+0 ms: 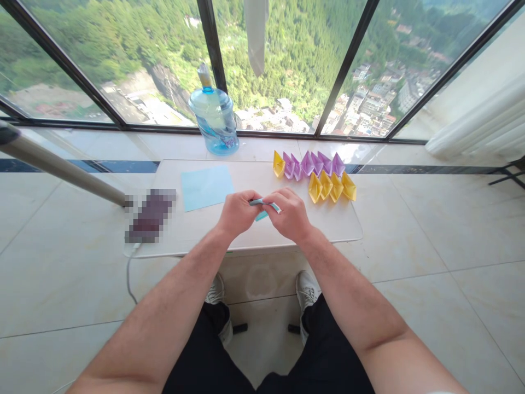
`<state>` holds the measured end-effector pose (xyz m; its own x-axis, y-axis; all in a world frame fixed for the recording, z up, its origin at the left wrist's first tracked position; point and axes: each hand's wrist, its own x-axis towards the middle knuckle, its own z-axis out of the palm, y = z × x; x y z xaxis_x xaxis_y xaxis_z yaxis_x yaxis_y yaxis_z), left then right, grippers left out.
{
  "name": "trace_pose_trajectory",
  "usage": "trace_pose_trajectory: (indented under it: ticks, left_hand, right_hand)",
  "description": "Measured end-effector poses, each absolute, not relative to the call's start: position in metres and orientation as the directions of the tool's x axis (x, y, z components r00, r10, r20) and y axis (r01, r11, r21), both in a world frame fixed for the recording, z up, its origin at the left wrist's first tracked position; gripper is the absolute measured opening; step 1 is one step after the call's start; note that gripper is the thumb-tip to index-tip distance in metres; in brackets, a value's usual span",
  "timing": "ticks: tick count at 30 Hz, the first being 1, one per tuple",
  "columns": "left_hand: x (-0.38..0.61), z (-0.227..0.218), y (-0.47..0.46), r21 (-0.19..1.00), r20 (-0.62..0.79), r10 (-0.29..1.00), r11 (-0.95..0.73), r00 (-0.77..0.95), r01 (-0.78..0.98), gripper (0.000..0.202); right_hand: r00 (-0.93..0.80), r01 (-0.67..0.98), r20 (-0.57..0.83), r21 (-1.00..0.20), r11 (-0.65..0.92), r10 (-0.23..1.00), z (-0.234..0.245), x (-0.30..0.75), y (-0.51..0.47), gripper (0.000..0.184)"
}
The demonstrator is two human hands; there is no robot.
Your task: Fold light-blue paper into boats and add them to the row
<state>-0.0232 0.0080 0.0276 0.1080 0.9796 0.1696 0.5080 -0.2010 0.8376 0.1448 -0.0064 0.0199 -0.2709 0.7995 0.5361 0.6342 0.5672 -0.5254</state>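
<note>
My left hand and my right hand meet above the near middle of the low table. Both are closed on a small folded piece of light blue paper, gripped between thumbs and fingers. Part of the paper is hidden by my fingers, and a blue flap shows below them. Left of my hands, a flat sheet of light blue paper lies on the table. To the right stand folded paper boats: purple ones in a row with one yellow boat at its left end, and several yellow boats in front.
The white table stands before a large window. A blue water jug is on the floor behind it. A blurred-out dark object with a cable lies at the table's left end, near a slanted pole.
</note>
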Motion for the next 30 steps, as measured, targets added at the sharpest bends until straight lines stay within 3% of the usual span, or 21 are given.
trace_pose_trajectory:
  ticks: [9,14,21,30]
  left_hand:
    - [-0.0205,0.0286,0.0048,0.841,0.153,0.978,-0.204,0.141,0.501,0.020]
    - [-0.0199,0.0268,0.0073,0.915,0.123,0.985,-0.159,0.119,0.372,0.022]
    - [-0.0188,0.0268,0.0092,0.970,0.059,0.988,-0.089,0.139,0.225,0.031]
    - [-0.0187,0.0215,0.0123,0.992,0.026,0.991,-0.042,0.129,0.117,0.035]
  right_hand:
    - [-0.240,0.596,0.503,-0.598,0.535,0.830,0.0166,0.1429,-0.0056,0.015]
    - [-0.103,0.545,0.457,-0.717,0.434,0.884,0.0188,0.1436,-0.0035,0.021]
    - [-0.042,0.323,0.223,-0.919,0.224,0.974,0.0215,0.1439,0.0014,0.017]
    - [0.003,0.131,0.102,-0.986,0.100,0.995,0.0247,0.1435,0.0026,0.025]
